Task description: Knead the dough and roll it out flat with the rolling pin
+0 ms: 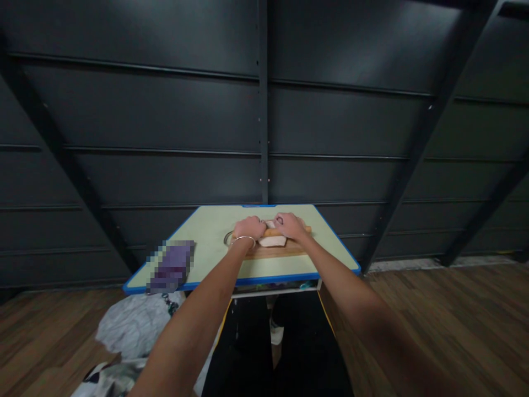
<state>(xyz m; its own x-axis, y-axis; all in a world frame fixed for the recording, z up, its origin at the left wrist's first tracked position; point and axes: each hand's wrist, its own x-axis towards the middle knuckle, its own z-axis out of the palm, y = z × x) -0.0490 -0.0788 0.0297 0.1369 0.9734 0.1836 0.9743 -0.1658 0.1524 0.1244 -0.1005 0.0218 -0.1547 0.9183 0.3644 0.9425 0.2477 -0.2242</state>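
A pale wooden rolling pin (271, 232) lies crosswise over a flat white piece that looks like dough (273, 241). Part of the white piece shows beyond the pin, between my hands. Under them is a wooden board (276, 252) with a metal ring handle (226, 237) at its left end. My left hand (249, 227), a bracelet at its wrist, is closed over the left part of the pin. Curled fingers of my right hand (290, 225) rest over its right part, and the pin's end sticks out past them. My fingertips are partly hidden, so the exact grip is unclear.
The light-green table (215, 226) has a blue rim and an open shelf below its front edge. A purple, pixelated item (171, 267) lies at its left. White crumpled cloth (132, 325) is at the lower left. A dark panelled wall (185, 116) stands behind.
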